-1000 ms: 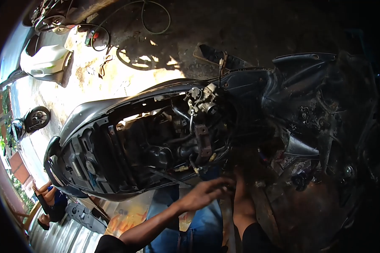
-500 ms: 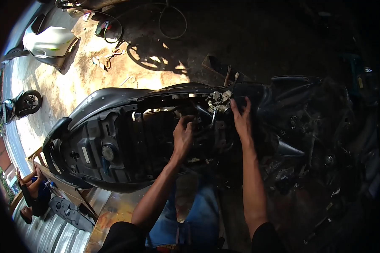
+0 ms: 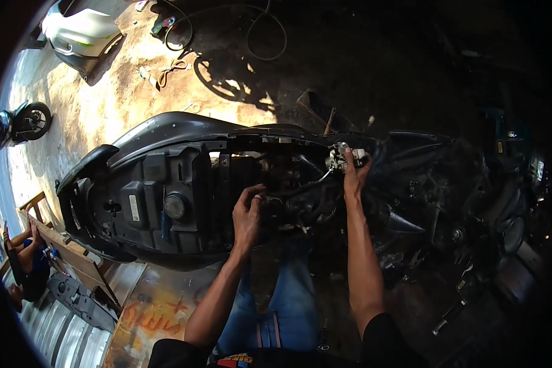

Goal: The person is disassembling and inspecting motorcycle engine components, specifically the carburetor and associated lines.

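The stripped body of a dark scooter [image 3: 165, 126] lies crosswise in front of me, its inner frame exposed. My right hand [image 3: 354, 178] is closed around a silver metal carburetor [image 3: 335, 157] at the right end of the frame opening. A pale hose [image 3: 322, 178] runs from the carburetor down into the frame. My left hand [image 3: 246, 218] is over the middle of the opening, fingers curled and thumb drawn in; whatever it may pinch is too small to make out. Left of it sits the black tank section with a round cap [image 3: 175, 206].
A blue-handled tool [image 3: 164, 226] rests on the tank section. A pale body panel [image 3: 83, 34] and a coiled cord [image 3: 165, 73] lie on the sunlit ground beyond. At lower left, a person [image 3: 27, 264] sits near a wooden bench [image 3: 76, 260]. Dark parts crowd the right side.
My right hand, open beside the carburetor before, now grips it. The carburetor sits slightly further right. My left hand has drawn back toward me and left; the whole view has shifted too.
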A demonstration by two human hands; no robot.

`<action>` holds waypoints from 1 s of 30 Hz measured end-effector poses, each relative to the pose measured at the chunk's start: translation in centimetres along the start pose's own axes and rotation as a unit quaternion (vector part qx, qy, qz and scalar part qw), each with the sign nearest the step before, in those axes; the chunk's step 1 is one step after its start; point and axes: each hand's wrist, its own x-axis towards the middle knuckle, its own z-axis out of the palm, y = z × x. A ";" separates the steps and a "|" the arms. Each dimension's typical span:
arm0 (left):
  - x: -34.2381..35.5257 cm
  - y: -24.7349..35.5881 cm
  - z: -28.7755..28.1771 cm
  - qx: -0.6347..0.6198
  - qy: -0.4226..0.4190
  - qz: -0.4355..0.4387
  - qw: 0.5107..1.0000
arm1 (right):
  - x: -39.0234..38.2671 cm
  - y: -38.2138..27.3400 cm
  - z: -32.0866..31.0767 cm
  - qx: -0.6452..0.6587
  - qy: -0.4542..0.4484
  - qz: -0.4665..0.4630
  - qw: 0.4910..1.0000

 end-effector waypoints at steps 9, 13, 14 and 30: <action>1.6 0.5 2.0 -0.135 -0.033 -0.019 0.990 | -7.5 -5.4 0.0 0.230 -0.152 -0.038 0.961; 5.1 1.2 3.1 -0.193 -0.053 -0.073 0.977 | -10.8 -4.3 3.3 0.083 -0.295 -0.161 0.938; 5.8 1.4 2.9 -0.206 -0.094 -0.113 0.968 | -11.3 -3.9 4.1 0.070 -0.325 -0.147 0.932; 1.5 0.0 4.9 0.082 0.212 -0.016 0.974 | -9.8 0.8 7.6 0.237 -0.403 0.240 0.851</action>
